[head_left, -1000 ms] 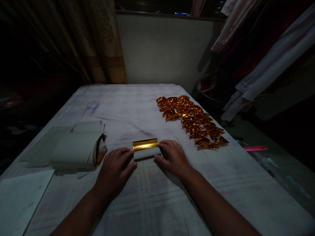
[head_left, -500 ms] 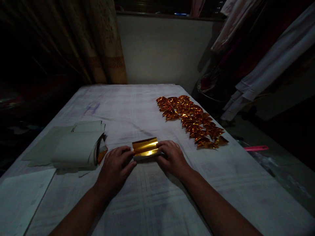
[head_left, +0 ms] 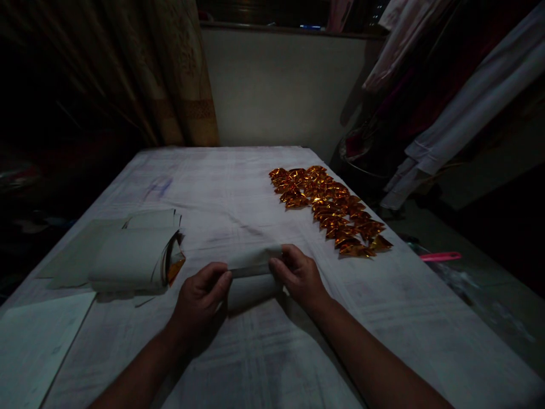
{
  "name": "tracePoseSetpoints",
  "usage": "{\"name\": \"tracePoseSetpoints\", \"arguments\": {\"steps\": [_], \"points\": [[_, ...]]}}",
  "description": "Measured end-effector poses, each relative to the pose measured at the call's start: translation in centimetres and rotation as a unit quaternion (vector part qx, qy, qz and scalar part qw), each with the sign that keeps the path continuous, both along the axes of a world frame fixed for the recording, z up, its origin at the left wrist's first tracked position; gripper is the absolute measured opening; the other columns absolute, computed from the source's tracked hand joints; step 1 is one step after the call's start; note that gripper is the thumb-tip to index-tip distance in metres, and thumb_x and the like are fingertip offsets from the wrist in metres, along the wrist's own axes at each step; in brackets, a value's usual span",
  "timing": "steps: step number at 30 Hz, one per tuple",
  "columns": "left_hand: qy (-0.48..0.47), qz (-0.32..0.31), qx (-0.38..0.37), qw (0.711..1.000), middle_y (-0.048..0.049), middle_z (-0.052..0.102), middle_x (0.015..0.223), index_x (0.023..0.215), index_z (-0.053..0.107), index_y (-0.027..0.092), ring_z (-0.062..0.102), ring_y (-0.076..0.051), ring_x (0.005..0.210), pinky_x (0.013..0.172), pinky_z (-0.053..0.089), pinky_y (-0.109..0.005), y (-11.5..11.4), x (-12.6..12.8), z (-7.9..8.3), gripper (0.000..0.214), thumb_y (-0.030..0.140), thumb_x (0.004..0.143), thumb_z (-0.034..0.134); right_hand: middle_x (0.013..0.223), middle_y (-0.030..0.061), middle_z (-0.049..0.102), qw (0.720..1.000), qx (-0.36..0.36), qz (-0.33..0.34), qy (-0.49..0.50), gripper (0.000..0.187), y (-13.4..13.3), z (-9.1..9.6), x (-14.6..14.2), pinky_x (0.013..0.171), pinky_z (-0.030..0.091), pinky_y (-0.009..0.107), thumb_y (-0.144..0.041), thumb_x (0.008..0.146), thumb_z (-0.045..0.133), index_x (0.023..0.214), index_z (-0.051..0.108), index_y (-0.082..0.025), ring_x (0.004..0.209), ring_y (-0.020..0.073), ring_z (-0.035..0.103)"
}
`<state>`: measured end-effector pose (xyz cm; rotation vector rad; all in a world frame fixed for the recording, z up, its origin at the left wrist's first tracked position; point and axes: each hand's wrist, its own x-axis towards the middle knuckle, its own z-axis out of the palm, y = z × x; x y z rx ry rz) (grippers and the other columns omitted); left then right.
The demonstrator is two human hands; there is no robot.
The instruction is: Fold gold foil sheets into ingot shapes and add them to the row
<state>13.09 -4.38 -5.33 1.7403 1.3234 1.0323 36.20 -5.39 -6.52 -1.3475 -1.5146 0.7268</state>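
Observation:
A sheet of foil paper (head_left: pixel 254 288) is between my hands, its pale backing facing me and a fold running across its middle. My left hand (head_left: pixel 203 292) pinches its left end between thumb and fingers. At the right end, my right hand (head_left: pixel 300 275) grips it the same way, thumb on the near side. Just left of my hands lies a curled stack of pale-backed foil paper (head_left: pixel 130 258), with a gold corner showing. Many folded gold foil pieces (head_left: pixel 336 210) sit in rows beyond my right hand.
A pale plaid cloth covers the table (head_left: pixel 238 369). A white sheet (head_left: pixel 38 341) lies at the front left. Curtains (head_left: pixel 183 74) hang behind on the left, clothes (head_left: pixel 464 108) on the right. A pink handle (head_left: pixel 440 257) shows past the right edge.
The sheet showed its shiny gold side before; now its pale backing faces me. Both hands have turned with it, and its lower flap reaches nearer to me.

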Motion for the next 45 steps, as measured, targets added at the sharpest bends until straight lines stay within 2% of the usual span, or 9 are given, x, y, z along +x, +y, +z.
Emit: {"name": "tracePoseSetpoints", "arguments": {"steps": [4,7,10,16,20,26,30,34,45], "points": [[-0.091,0.012,-0.089,0.992,0.0014,0.064,0.068,0.102,0.068,0.017,0.06,-0.014,0.059,0.053,0.047,-0.023,-0.7,0.8,0.3,0.039,0.05,0.083,0.064,0.061,-0.0064,0.056,1.0,0.009,-0.003,0.01,0.038,0.0,0.0,-0.1,0.052,0.042,0.023,-0.04,0.09,0.057,0.123,0.06,-0.02,0.052,0.013,0.053],[-0.032,0.016,-0.078,0.996,0.0044,0.062,0.066,0.133,0.06,0.016,0.061,-0.014,0.06,0.058,0.049,-0.025,-0.4,0.6,0.1,0.057,0.049,0.087,0.06,0.068,-0.0038,0.063,0.996,0.03,-0.024,-0.082,0.046,0.4,-0.4,0.3,0.061,0.047,0.026,-0.035,0.09,0.059,0.134,0.056,-0.021,0.059,0.0147,0.059],[0.086,0.02,0.002,0.996,0.0051,0.064,0.07,0.149,0.046,0.018,0.064,-0.015,0.065,0.066,0.052,-0.028,0.0,0.0,-0.2,0.063,0.044,0.091,0.056,0.077,0.0003,0.07,0.977,0.056,-0.052,-0.199,0.049,1.1,-0.9,0.7,0.076,0.049,0.032,-0.03,0.087,0.062,0.135,0.057,-0.021,0.072,0.019,0.065],[0.254,-0.114,0.241,0.93,-0.0127,0.067,0.127,0.124,0.068,0.022,0.062,-0.028,0.117,0.099,0.05,-0.045,-0.3,-0.3,-0.4,0.033,0.037,0.099,0.051,0.081,0.0022,0.072,0.958,0.051,-0.064,-0.274,0.049,1.9,-1.6,1.1,0.083,0.045,0.036,-0.027,0.088,0.064,0.135,0.057,-0.02,0.081,0.0224,0.067],[0.336,-0.208,0.266,0.879,-0.0156,0.046,0.155,0.148,0.049,0.02,0.038,-0.034,0.146,0.119,0.03,-0.058,-0.5,0.0,-1.4,0.062,0.053,0.096,0.056,0.086,0.004,0.072,0.954,0.046,-0.062,-0.291,0.048,1.9,-1.7,1.0,0.083,0.045,0.038,-0.028,0.088,0.064,0.135,0.057,-0.019,0.085,0.024,0.066],[0.383,-0.188,0.231,0.874,-0.0135,0.049,0.154,0.153,0.041,0.02,0.043,-0.031,0.144,0.119,0.029,-0.055,-0.4,0.1,-2.4,0.068,0.058,0.097,0.052,0.107,0.0093,0.072,0.956,0.097,-0.039,-0.275,0.028,1.6,-1.1,1.4,0.087,0.046,0.039,-0.023,0.091,0.059,0.118,0.066,-0.021,0.1,0.0253,0.064],[0.402,-0.153,0.229,0.873,-0.013,0.052,0.152,0.148,0.047,0.019,0.047,-0.033,0.14,0.118,0.028,-0.057,-0.5,0.2,-2.4,0.063,0.056,0.098,0.051,0.1,0.0059,0.074,0.954,0.119,0.106,-0.255,0.01,0.7,-0.2,1.8,0.085,0.048,0.036,-0.024,0.092,0.062,0.099,0.069,-0.023,0.095,0.0219,0.065],[0.414,-0.12,0.229,0.873,-0.0154,0.054,0.149,0.145,0.05,0.017,0.049,-0.035,0.138,0.116,0.03,-0.06,-0.5,0.2,-2.2,0.06,0.053,0.098,0.052,0.126,0.0086,0.069,0.926,0.113,0.196,-0.302,0.022,-0.3,0.8,1.9,0.095,0.045,0.042,-0.028,0.083,0.074,0.104,0.069,-0.023,0.117,0.0267,0.06],[0.33,-0.135,0.248,0.901,-0.0115,0.068,0.123,0.126,0.061,0.018,0.062,-0.028,0.114,0.101,0.049,-0.047,-0.3,0.5,-1.1,0.035,0.039,0.099,0.057,0.107,0.0064,0.075,0.886,0.15,0.145,-0.414,0.011,0.6,-0.4,0.0,0.081,0.044,0.035,-0.018,0.09,0.065,0.099,0.068,-0.022,0.095,0.0223,0.066]]}}
